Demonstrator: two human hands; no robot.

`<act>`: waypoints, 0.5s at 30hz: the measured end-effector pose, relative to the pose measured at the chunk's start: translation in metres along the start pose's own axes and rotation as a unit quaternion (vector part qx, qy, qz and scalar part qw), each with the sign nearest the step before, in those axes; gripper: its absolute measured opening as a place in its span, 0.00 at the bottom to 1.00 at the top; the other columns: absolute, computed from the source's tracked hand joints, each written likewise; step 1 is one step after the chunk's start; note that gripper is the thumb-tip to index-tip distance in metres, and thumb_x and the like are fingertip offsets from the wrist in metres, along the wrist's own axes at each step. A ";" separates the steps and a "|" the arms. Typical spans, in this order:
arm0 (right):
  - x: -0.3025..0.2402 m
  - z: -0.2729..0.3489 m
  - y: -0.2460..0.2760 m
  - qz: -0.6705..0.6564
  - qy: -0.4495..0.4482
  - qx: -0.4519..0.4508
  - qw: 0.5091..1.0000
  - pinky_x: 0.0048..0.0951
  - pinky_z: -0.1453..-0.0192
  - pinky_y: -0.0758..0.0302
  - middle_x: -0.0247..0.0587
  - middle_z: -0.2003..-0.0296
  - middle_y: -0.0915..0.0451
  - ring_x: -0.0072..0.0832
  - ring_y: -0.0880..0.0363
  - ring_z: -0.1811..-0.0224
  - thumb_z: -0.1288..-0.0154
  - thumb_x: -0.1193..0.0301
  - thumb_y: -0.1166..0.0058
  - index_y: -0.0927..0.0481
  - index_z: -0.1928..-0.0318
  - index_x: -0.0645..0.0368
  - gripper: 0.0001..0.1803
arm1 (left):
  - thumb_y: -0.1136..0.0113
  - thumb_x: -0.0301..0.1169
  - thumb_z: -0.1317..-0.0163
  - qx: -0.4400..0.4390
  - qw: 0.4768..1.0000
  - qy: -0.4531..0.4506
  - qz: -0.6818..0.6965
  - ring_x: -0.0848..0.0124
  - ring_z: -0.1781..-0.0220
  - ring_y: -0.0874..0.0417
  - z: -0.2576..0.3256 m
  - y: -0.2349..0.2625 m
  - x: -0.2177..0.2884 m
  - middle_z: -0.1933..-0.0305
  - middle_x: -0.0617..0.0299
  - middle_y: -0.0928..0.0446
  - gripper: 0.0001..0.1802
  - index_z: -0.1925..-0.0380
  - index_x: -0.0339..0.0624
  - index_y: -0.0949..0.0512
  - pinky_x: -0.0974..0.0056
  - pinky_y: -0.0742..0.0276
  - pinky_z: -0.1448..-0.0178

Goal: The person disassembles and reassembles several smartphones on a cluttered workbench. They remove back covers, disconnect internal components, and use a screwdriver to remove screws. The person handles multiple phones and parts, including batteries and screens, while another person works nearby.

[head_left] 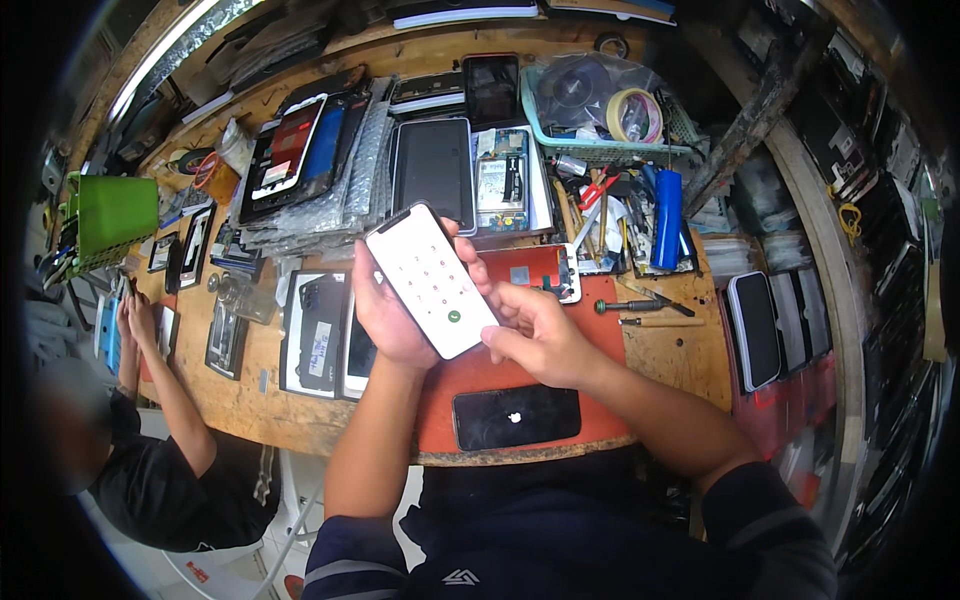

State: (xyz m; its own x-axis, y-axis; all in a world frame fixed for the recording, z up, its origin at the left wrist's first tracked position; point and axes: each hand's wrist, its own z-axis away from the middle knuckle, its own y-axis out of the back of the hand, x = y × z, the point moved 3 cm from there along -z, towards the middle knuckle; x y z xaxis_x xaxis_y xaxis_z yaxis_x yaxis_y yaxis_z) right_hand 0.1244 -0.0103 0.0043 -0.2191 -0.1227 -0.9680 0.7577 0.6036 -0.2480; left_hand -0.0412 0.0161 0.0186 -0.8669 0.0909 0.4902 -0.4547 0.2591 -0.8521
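A smartphone [428, 285] with a lit white keypad screen and a green call button is held tilted over the bench. My left hand [392, 335] wraps round it from below, thumb along its left edge and fingertips showing at the right edge. At the lower right edge, my right hand [545, 340] has its fingers closed, the thumb touching the phone's corner. Below both hands a second smartphone [480, 420], black with a small white logo lit on its screen, lies on the orange-red mat [445, 405].
Screwdrivers [630, 306] and tweezers lie right of the mat. Behind stand a green basket [610, 148] with tape, a blue cylinder [667, 220] and bubble-wrapped stacks [350, 190]. A boxed phone back [318, 330] sits left. Another person [180, 470] works at far left.
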 end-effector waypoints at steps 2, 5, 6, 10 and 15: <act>-0.004 0.001 0.001 -0.027 0.009 -0.010 1.000 0.25 0.55 0.18 0.32 0.56 0.18 0.16 0.20 0.57 0.24 0.77 0.42 0.22 0.47 0.64 0.09 | 0.70 0.69 0.19 -0.010 1.000 -0.005 0.017 0.51 0.52 0.10 0.000 -0.001 0.000 0.46 0.43 0.16 0.48 0.28 0.35 0.32 0.47 0.09 0.48; -0.011 0.003 -0.002 -0.063 0.061 -0.055 0.995 0.25 0.53 0.17 0.36 0.53 0.17 0.18 0.18 0.53 0.20 0.76 0.44 0.22 0.39 0.66 0.14 | 0.69 0.64 0.16 -0.014 0.998 -0.062 -0.008 0.47 0.50 0.10 0.002 -0.002 0.003 0.42 0.41 0.19 0.39 0.21 0.47 0.39 0.41 0.06 0.46; -0.014 0.007 -0.004 -0.063 0.068 -0.063 0.994 0.26 0.53 0.17 0.37 0.52 0.16 0.19 0.17 0.52 0.20 0.76 0.44 0.23 0.38 0.67 0.15 | 0.69 0.60 0.13 -0.012 0.997 -0.074 0.006 0.45 0.49 0.10 0.002 -0.001 0.004 0.41 0.39 0.21 0.32 0.22 0.56 0.39 0.37 0.05 0.47; -0.024 0.010 -0.004 -0.038 0.113 -0.066 0.991 0.26 0.54 0.16 0.40 0.53 0.13 0.20 0.15 0.54 0.18 0.73 0.42 0.21 0.38 0.67 0.15 | 0.66 0.63 0.14 0.008 0.999 -0.007 0.043 0.45 0.51 0.09 0.004 0.001 -0.005 0.44 0.40 0.20 0.30 0.34 0.52 0.33 0.39 0.05 0.47; -0.028 0.011 0.000 0.004 0.117 -0.065 0.991 0.24 0.58 0.17 0.39 0.59 0.10 0.19 0.15 0.64 0.18 0.65 0.37 0.15 0.48 0.65 0.14 | 0.67 0.69 0.18 0.098 0.986 0.105 0.082 0.44 0.50 0.10 0.009 0.010 -0.021 0.53 0.44 0.16 0.34 0.41 0.57 0.25 0.42 0.07 0.50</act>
State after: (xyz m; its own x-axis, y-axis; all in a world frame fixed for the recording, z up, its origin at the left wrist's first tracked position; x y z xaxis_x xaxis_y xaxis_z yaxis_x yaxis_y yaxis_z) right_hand 0.1376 -0.0152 0.0311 -0.3623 0.0590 -0.9302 0.6774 0.7021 -0.2193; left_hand -0.0294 0.0076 -0.0016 -0.8795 0.3188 0.3532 -0.3613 0.0355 -0.9318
